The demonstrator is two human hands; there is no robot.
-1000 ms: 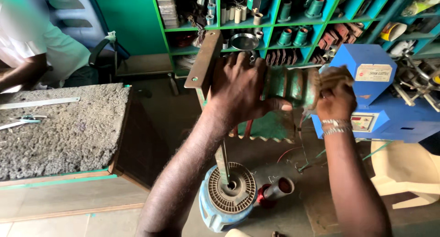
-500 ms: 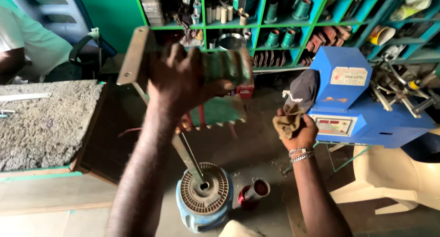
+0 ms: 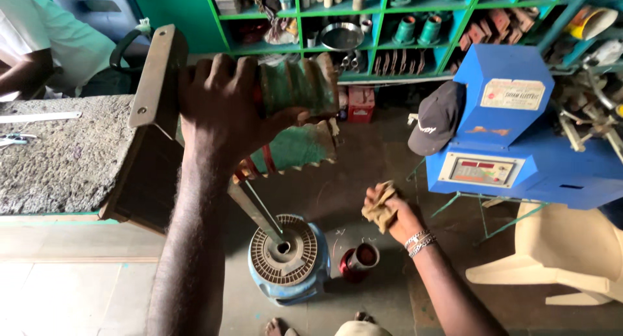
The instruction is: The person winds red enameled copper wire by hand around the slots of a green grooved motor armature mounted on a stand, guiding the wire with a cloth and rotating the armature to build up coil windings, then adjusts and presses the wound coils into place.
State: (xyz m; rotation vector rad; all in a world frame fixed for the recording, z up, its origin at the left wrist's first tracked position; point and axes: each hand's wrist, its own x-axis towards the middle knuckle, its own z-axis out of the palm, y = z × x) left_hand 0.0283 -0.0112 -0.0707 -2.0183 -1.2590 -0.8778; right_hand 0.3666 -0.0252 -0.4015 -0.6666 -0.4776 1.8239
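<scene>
Gripping a green, ribbed cylindrical part [image 3: 300,86] from above, the left hand [image 3: 224,112] holds it raised in front of the green shelving [image 3: 389,53], fingers wrapped over its near end and thumb pressed along its side. The part's long axis runs roughly level, left to right across the view, and it sits against a brown metal bracket [image 3: 156,79] that rises at the edge of the rough grey worktop [image 3: 65,154]. The right hand [image 3: 389,209] is well apart and lower, closed around a crumpled tan rag [image 3: 379,203], with bracelets at the wrist. So the green part lies up and to the left of the right hand, and the left hand is the one on it. Below, on the floor [image 3: 363,167], stands a blue motor housing [image 3: 285,255] with a slotted round core facing up, a thin rod slanting down into its middle, and a small red spool [image 3: 358,261] just beside it. A blue machine [image 3: 519,135] with a dark cap [image 3: 438,118] resting against it stands to the right.
</scene>
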